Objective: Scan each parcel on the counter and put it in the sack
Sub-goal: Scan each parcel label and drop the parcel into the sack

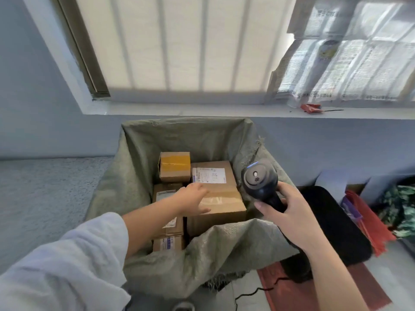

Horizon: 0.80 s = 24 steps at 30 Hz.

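Cardboard parcels [215,194] crowd the sack [134,176] under the left hand [193,198].

Coarse woven cloth is seen in the sack [134,176]; matt cardboard under glossy tape in the parcel [222,203]; smooth black plastic in the scanner [258,182].

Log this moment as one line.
left hand: on large box in sack | right hand: holding scanner | stage: placing

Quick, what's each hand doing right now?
Left hand: open, fingers resting on the large parcel in the sack.
Right hand: closed around the scanner.
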{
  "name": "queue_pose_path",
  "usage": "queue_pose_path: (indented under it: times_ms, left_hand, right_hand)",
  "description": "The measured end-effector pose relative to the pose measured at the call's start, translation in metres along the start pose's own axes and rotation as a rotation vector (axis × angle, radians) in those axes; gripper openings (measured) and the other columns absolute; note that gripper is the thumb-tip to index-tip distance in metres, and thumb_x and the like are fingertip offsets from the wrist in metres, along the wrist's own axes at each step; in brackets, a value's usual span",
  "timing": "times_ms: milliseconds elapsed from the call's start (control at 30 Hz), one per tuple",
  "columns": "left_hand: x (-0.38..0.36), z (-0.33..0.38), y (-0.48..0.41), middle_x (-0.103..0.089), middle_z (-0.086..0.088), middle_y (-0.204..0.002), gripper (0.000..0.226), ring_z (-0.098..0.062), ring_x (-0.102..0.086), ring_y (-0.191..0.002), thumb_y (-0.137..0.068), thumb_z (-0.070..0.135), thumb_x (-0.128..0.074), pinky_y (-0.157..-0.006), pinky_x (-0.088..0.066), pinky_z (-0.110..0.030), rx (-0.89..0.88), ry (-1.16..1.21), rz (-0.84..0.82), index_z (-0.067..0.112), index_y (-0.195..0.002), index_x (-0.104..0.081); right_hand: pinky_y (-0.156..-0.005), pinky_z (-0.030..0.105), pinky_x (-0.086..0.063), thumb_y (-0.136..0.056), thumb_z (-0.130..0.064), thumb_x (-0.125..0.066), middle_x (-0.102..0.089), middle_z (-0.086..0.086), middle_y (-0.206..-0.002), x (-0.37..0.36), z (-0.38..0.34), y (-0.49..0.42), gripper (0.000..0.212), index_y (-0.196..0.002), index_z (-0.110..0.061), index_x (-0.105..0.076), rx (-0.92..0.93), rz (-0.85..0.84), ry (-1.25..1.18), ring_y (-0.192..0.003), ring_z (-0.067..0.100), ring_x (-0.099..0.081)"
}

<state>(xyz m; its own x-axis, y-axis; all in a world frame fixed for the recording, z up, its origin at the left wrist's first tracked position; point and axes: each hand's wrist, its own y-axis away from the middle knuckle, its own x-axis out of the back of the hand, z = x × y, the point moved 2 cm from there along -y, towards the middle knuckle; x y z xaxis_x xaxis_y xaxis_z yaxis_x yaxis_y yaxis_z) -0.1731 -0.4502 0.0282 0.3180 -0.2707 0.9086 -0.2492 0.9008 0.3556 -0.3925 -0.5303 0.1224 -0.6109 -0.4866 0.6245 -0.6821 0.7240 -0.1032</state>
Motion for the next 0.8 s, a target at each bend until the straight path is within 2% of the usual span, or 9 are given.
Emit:
queue_pose_path:
  times_ms: [100,200,400,533,600,700,800]
  left_hand:
    - [0.014,-0.013,0.040,-0.019,-0.006,-0.155,0.067,-0.023,-0.021,-0.141,-0.093,0.046,-0.049,-0.114,-0.026,-0.036,0.052,-0.005,0.062,0.018,-0.148,-0.023]
    - [0.025,-0.025,0.082,-0.028,-0.005,-0.150,0.067,-0.019,-0.032,-0.135,-0.092,0.044,-0.052,-0.109,-0.035,-0.033,0.076,0.018,0.125,0.016,-0.147,-0.026]
    - [0.041,-0.047,0.157,-0.040,0.000,-0.141,0.060,-0.014,-0.045,-0.122,-0.090,0.041,-0.057,-0.100,-0.041,-0.026,0.118,0.085,0.319,0.016,-0.141,-0.039]
    - [0.035,-0.074,0.211,-0.044,0.004,-0.136,0.051,-0.012,-0.046,-0.120,-0.089,0.042,-0.058,-0.096,-0.040,-0.024,0.162,0.129,0.438,0.020,-0.133,-0.048]
    - [0.028,-0.093,0.241,-0.044,0.005,-0.136,0.050,-0.011,-0.046,-0.119,-0.088,0.043,-0.058,-0.097,-0.041,-0.025,0.198,0.136,0.477,0.019,-0.132,-0.050]
    - [0.016,-0.123,0.290,-0.046,0.003,-0.134,0.049,-0.010,-0.047,-0.117,-0.088,0.043,-0.059,-0.098,-0.041,-0.025,0.239,0.162,0.520,0.019,-0.131,-0.051]
    - [0.003,-0.155,0.344,-0.045,0.003,-0.135,0.050,-0.011,-0.045,-0.120,-0.089,0.043,-0.058,-0.099,-0.037,-0.023,0.294,0.188,0.542,0.018,-0.132,-0.050]
  right_hand:
    - [-0.075,0.005,-0.038,-0.077,-0.027,-0.072,-0.055,-0.010,-0.112,-0.014,-0.018,0.000,0.043,-0.117,-0.021,-0.056,0.059,-0.049,0.011,-0.105,0.008,-0.052]
    - [-0.073,0.005,-0.034,-0.078,-0.027,-0.071,-0.051,-0.011,-0.114,-0.031,-0.040,0.004,0.046,-0.120,-0.019,-0.054,0.119,-0.111,0.026,-0.102,0.007,-0.049]
    - [-0.073,0.003,-0.035,-0.077,-0.030,-0.073,-0.055,-0.008,-0.111,-0.073,-0.088,0.022,0.044,-0.116,-0.021,-0.056,0.251,-0.223,0.054,-0.101,0.008,-0.051]
    - [-0.072,0.005,-0.036,-0.077,-0.032,-0.072,-0.056,-0.009,-0.112,-0.114,-0.128,0.039,0.041,-0.114,-0.024,-0.055,0.316,-0.325,0.046,-0.097,0.004,-0.051]
    - [-0.068,0.004,-0.037,-0.078,-0.030,-0.071,-0.055,-0.010,-0.110,-0.137,-0.149,0.050,0.039,-0.113,-0.025,-0.055,0.327,-0.349,0.030,-0.091,-0.003,-0.050]
    - [-0.066,0.003,-0.036,-0.078,-0.030,-0.071,-0.054,-0.014,-0.105,-0.170,-0.182,0.070,0.031,-0.100,-0.037,-0.050,0.347,-0.368,0.007,-0.086,-0.010,-0.047]
    - [-0.069,0.010,-0.036,-0.078,-0.031,-0.071,-0.054,-0.014,-0.103,-0.208,-0.215,0.094,0.033,-0.096,-0.040,-0.046,0.347,-0.385,-0.008,-0.087,-0.003,-0.049]
